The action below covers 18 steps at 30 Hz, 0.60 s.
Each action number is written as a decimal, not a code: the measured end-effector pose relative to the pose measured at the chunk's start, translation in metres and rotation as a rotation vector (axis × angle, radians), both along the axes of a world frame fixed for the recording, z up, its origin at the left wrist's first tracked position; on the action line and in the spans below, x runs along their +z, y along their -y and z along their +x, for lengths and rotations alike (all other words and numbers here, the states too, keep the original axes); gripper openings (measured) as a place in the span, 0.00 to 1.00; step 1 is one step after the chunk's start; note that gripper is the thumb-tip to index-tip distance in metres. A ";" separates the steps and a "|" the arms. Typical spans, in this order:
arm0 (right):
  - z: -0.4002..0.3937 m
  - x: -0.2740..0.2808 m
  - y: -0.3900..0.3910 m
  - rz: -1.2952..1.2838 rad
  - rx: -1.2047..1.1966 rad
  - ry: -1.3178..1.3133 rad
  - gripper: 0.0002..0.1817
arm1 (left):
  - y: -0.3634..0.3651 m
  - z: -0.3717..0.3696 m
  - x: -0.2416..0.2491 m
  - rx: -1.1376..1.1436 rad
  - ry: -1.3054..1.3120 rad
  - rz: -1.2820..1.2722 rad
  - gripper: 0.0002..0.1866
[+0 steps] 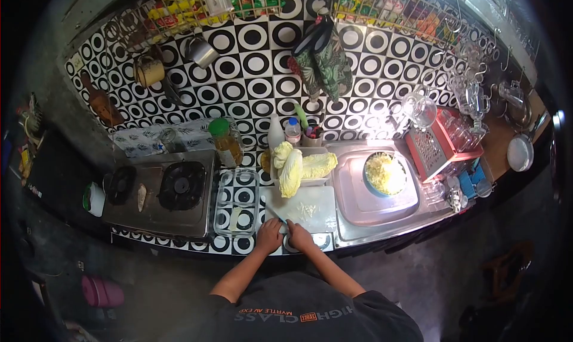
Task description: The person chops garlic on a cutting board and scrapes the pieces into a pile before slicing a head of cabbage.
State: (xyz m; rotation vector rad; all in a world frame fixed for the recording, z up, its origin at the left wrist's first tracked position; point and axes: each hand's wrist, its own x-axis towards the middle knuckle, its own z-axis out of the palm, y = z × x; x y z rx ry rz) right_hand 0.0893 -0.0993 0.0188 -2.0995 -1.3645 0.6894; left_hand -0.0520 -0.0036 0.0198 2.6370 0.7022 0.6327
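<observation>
My right hand [299, 237] is closed at the front edge of a white cutting board [322, 196], around the blue handle of a knife [283, 219]. The blade points up and left over the board. Close beside it, my left hand [270, 236] is curled with its fingers down at the board's front left; what they hold, if anything, is hidden. Small pale shreds [307, 210] lie on the board. Behind them, a napa cabbage [290, 175] leans over the board's back edge, with another napa cabbage [320, 166] lying in a container behind it.
A bowl [369, 185] heaped with pale shreds stands on the metal sink [346, 229] at right. Left of the board is a clear glass dish [218, 219], then a gas stove [158, 222]. Bottles, a green-lidded jar [227, 148] and a red rack [439, 145] stand behind.
</observation>
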 end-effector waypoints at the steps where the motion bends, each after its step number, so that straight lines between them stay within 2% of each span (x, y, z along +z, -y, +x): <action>1: 0.001 -0.002 0.001 -0.010 -0.006 -0.002 0.26 | 0.000 -0.001 0.000 -0.013 0.001 0.004 0.22; 18: 0.005 0.028 0.064 -0.026 -0.016 -0.051 0.23 | 0.000 -0.005 -0.020 -0.026 0.013 0.072 0.25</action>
